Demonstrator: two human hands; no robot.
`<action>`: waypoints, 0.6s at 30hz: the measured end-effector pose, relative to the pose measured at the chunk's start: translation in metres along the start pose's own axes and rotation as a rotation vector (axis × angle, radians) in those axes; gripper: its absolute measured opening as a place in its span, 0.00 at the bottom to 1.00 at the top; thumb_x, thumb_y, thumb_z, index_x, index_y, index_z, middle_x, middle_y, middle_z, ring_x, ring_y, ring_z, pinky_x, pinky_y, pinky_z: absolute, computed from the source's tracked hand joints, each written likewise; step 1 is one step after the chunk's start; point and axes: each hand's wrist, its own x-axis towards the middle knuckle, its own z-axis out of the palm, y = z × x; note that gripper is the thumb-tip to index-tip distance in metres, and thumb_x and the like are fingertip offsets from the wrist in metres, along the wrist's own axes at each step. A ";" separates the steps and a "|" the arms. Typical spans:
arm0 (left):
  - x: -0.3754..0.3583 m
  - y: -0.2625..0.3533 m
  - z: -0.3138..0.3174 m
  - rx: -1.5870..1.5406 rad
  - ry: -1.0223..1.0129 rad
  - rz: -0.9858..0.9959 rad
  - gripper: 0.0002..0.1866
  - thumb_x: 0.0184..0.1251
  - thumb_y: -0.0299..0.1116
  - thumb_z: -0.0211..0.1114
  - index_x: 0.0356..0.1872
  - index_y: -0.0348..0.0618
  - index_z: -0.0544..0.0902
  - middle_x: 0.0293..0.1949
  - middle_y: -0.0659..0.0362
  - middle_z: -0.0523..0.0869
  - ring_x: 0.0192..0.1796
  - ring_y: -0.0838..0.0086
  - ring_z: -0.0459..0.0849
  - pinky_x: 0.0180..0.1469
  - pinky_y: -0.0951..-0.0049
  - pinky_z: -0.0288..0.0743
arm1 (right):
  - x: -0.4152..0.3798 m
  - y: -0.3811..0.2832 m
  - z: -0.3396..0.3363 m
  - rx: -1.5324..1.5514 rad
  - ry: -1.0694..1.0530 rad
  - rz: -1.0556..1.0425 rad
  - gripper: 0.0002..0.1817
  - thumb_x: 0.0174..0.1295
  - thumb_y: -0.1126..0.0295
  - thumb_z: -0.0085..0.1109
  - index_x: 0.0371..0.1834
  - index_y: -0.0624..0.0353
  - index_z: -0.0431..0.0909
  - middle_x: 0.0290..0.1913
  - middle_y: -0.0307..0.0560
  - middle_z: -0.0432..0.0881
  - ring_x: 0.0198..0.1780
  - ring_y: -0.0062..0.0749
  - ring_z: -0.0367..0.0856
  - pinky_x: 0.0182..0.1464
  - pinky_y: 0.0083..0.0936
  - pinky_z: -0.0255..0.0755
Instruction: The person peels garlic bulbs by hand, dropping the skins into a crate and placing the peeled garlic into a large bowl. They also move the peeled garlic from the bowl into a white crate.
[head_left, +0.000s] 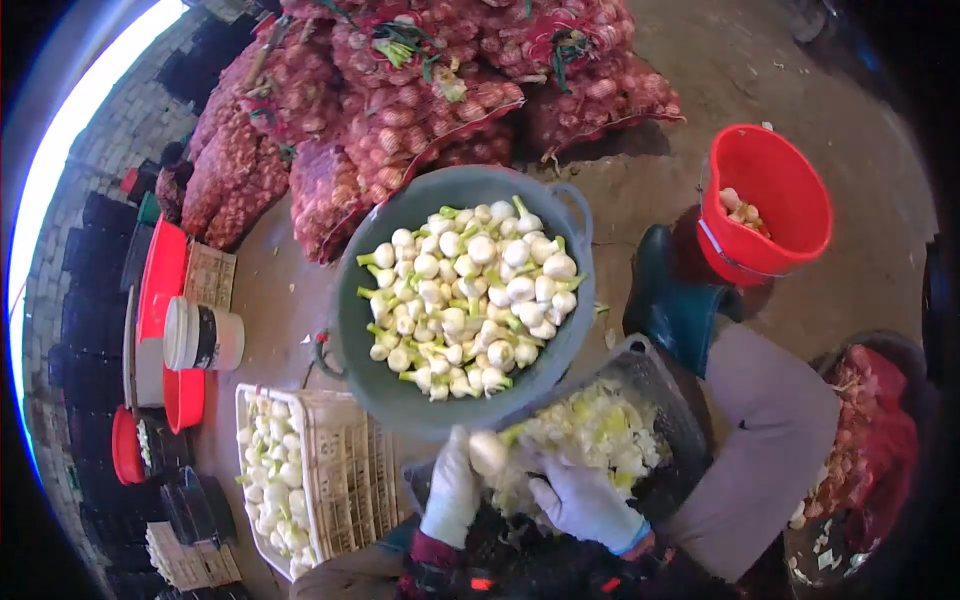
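Observation:
My left hand (452,492), in a white glove, is closed on a garlic bulb (488,453) whose green stem points right. My right hand (592,506), gloved too, is just to the right with its fingers curled. Blur hides what is in them, if anything. Beneath both hands a dark crate (690,425) holds pale green and white peelings (610,430). Right beyond the hands stands a big grey-green tub (360,225), with many trimmed white garlic bulbs (470,290) heaped inside.
Red mesh sacks (400,130) of garlic are piled at the back. A white plastic crate (345,460) of bulbs stands at left, near a white bucket (225,340). A red bucket (770,200) is at right, beside my boot (670,300). A red net sack (870,430) lies far right.

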 end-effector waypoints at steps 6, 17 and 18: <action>-0.083 -0.047 -0.014 0.100 0.276 -0.035 0.31 0.76 0.59 0.40 0.30 0.42 0.79 0.17 0.62 0.78 0.14 0.78 0.71 0.14 0.77 0.59 | -0.039 -0.001 0.036 -0.362 -0.355 -0.094 0.28 0.68 0.57 0.51 0.70 0.45 0.61 0.27 0.49 0.82 0.23 0.52 0.80 0.26 0.45 0.74; -0.110 -0.048 -0.026 0.058 0.228 -0.108 0.29 0.75 0.57 0.43 0.31 0.41 0.80 0.20 0.58 0.82 0.14 0.78 0.74 0.14 0.78 0.62 | -0.049 0.014 0.037 0.358 -0.340 0.166 0.21 0.65 0.53 0.59 0.49 0.61 0.79 0.28 0.49 0.82 0.31 0.40 0.82 0.35 0.33 0.74; -0.107 -0.050 -0.026 0.061 0.224 -0.102 0.29 0.75 0.57 0.43 0.31 0.41 0.80 0.20 0.58 0.82 0.14 0.78 0.74 0.14 0.78 0.62 | -0.047 0.011 0.029 0.357 -0.335 0.160 0.21 0.65 0.53 0.59 0.49 0.61 0.79 0.28 0.49 0.82 0.31 0.40 0.82 0.35 0.33 0.74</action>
